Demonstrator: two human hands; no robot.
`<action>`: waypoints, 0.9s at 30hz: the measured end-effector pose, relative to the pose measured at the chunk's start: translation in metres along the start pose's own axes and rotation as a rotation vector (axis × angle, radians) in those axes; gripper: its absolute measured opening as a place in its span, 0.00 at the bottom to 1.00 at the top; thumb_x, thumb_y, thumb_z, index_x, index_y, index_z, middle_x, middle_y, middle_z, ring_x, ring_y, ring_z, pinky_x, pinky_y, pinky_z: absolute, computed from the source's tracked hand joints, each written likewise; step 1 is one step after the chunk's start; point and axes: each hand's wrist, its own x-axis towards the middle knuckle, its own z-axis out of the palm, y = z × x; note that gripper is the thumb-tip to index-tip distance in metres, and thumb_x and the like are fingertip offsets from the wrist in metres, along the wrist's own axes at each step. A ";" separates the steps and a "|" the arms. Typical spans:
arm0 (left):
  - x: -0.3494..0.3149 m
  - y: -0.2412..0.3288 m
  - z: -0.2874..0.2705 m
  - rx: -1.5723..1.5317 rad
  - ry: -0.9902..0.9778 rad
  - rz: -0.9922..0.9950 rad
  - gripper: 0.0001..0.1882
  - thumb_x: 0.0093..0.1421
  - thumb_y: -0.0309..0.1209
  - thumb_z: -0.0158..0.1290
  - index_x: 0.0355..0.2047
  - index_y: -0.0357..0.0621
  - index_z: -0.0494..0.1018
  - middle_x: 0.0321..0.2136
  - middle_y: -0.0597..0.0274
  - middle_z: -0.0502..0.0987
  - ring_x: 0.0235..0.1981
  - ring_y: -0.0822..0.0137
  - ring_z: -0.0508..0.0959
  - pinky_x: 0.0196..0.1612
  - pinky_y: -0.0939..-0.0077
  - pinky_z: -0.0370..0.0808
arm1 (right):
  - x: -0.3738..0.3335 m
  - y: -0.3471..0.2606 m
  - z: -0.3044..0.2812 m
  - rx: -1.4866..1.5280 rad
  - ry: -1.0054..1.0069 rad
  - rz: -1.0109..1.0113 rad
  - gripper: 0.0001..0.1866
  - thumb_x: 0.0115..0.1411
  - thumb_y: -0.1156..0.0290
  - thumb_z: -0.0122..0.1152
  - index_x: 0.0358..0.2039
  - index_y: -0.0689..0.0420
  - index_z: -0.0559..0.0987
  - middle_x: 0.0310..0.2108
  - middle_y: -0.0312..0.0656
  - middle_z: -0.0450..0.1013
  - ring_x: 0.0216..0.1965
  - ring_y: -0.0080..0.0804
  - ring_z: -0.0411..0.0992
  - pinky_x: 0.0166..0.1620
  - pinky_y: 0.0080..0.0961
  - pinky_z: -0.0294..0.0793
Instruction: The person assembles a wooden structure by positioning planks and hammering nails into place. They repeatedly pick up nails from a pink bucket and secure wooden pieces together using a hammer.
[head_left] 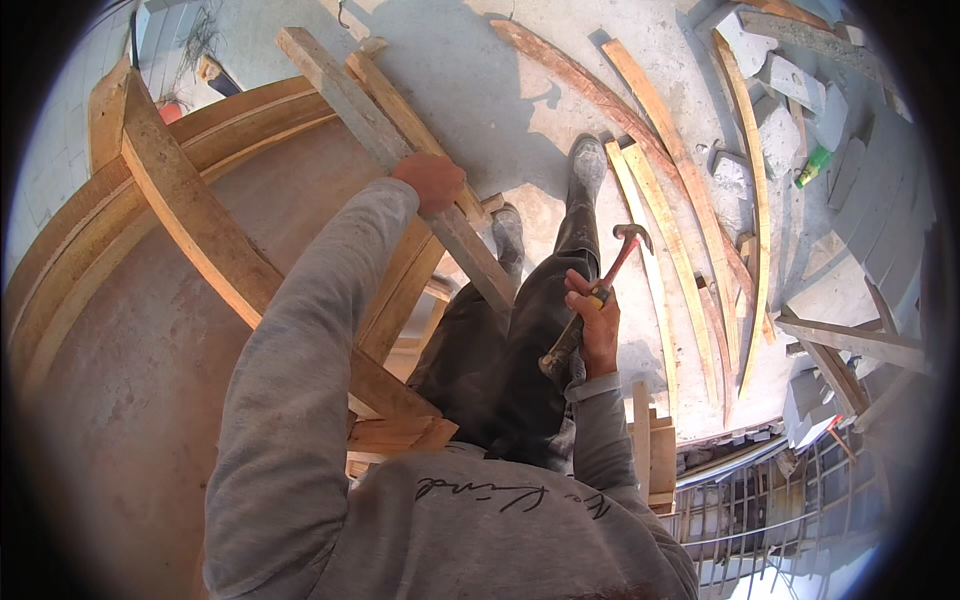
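My left hand (430, 183) is closed over a long grey wooden board (345, 100), which slants from the upper left down toward my legs. Another timber piece (400, 110) runs close beside that board, partly behind my hand. In my right hand (598, 325) I grip a claw hammer (622, 255) by its dark and yellow handle. Its metal head points up and away from me, to the right of my legs. A curved wooden frame (215, 240) stands to the left of the board, partly covered by my left sleeve.
Several long wooden strips (690, 200) lie on the concrete floor to the right. White blocks (780, 130) and a green bottle (815, 165) are at the far right. A rebar grid (750, 510) spans the lower right. Crossed timbers (850, 345) stand above it.
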 end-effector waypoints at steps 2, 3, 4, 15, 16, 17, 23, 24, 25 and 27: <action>0.002 0.025 -0.031 -0.072 0.123 -0.008 0.15 0.64 0.37 0.45 0.35 0.44 0.79 0.36 0.49 0.81 0.40 0.48 0.81 0.44 0.51 0.76 | -0.005 -0.019 0.020 -0.182 -0.053 -0.094 0.21 0.53 0.75 0.67 0.45 0.61 0.68 0.55 0.54 0.72 0.51 0.37 0.74 0.51 0.31 0.74; -0.001 0.041 -0.051 -0.137 0.185 -0.024 0.15 0.63 0.37 0.46 0.34 0.43 0.80 0.36 0.49 0.82 0.38 0.48 0.82 0.44 0.52 0.77 | -0.014 -0.039 0.033 -0.255 -0.068 -0.052 0.27 0.50 0.74 0.71 0.49 0.64 0.69 0.54 0.53 0.72 0.51 0.37 0.74 0.49 0.30 0.76; -0.010 0.059 -0.076 -0.193 0.217 -0.033 0.14 0.61 0.36 0.47 0.33 0.43 0.81 0.36 0.50 0.82 0.39 0.48 0.82 0.44 0.53 0.77 | -0.024 -0.064 0.044 -0.422 -0.101 -0.096 0.29 0.49 0.74 0.72 0.50 0.65 0.69 0.54 0.53 0.72 0.50 0.38 0.74 0.49 0.30 0.76; -0.072 0.193 -0.153 -0.288 0.282 0.117 0.09 0.55 0.32 0.55 0.33 0.47 0.84 0.33 0.55 0.83 0.39 0.55 0.84 0.40 0.59 0.80 | -0.094 -0.183 0.003 -1.032 -0.328 -0.126 0.25 0.50 0.73 0.71 0.47 0.65 0.73 0.37 0.44 0.76 0.38 0.31 0.77 0.42 0.30 0.77; -0.082 0.201 -0.149 -0.323 0.283 0.114 0.09 0.56 0.33 0.55 0.34 0.47 0.84 0.33 0.56 0.84 0.39 0.55 0.84 0.41 0.60 0.79 | -0.105 -0.187 -0.005 -0.934 -0.354 -0.085 0.23 0.50 0.74 0.71 0.45 0.65 0.74 0.35 0.42 0.76 0.35 0.30 0.77 0.41 0.28 0.77; -0.088 0.211 -0.140 -0.359 0.284 0.110 0.09 0.56 0.33 0.56 0.34 0.47 0.84 0.34 0.57 0.84 0.40 0.56 0.84 0.41 0.60 0.79 | -0.117 -0.189 -0.010 -0.926 -0.373 -0.019 0.23 0.49 0.75 0.71 0.45 0.65 0.73 0.35 0.41 0.76 0.35 0.29 0.77 0.40 0.27 0.77; -0.156 0.271 -0.108 -0.520 0.323 0.045 0.10 0.57 0.33 0.55 0.36 0.47 0.83 0.36 0.56 0.84 0.42 0.56 0.83 0.42 0.60 0.79 | -0.203 -0.195 -0.039 -0.966 -0.457 0.118 0.20 0.48 0.78 0.72 0.41 0.61 0.73 0.29 0.33 0.70 0.29 0.22 0.70 0.35 0.22 0.72; -0.175 0.281 -0.104 -0.582 0.338 0.023 0.10 0.57 0.33 0.55 0.36 0.46 0.83 0.36 0.56 0.83 0.41 0.55 0.83 0.42 0.59 0.79 | -0.219 -0.196 -0.045 -1.016 -0.478 0.116 0.20 0.48 0.78 0.72 0.41 0.61 0.73 0.29 0.33 0.69 0.29 0.22 0.69 0.34 0.22 0.71; -0.195 0.294 -0.099 -0.640 0.353 0.006 0.10 0.57 0.33 0.56 0.36 0.45 0.83 0.36 0.55 0.83 0.41 0.54 0.83 0.42 0.59 0.79 | -0.236 -0.195 -0.052 -1.063 -0.497 0.113 0.19 0.49 0.77 0.71 0.40 0.61 0.73 0.29 0.32 0.68 0.29 0.21 0.68 0.34 0.22 0.70; -0.233 0.320 -0.080 -0.794 0.474 -0.004 0.11 0.57 0.35 0.55 0.35 0.43 0.81 0.34 0.52 0.83 0.38 0.52 0.83 0.42 0.57 0.79 | -0.275 -0.193 -0.068 -1.155 -0.518 0.091 0.20 0.48 0.79 0.72 0.41 0.60 0.74 0.30 0.31 0.69 0.30 0.20 0.69 0.36 0.21 0.71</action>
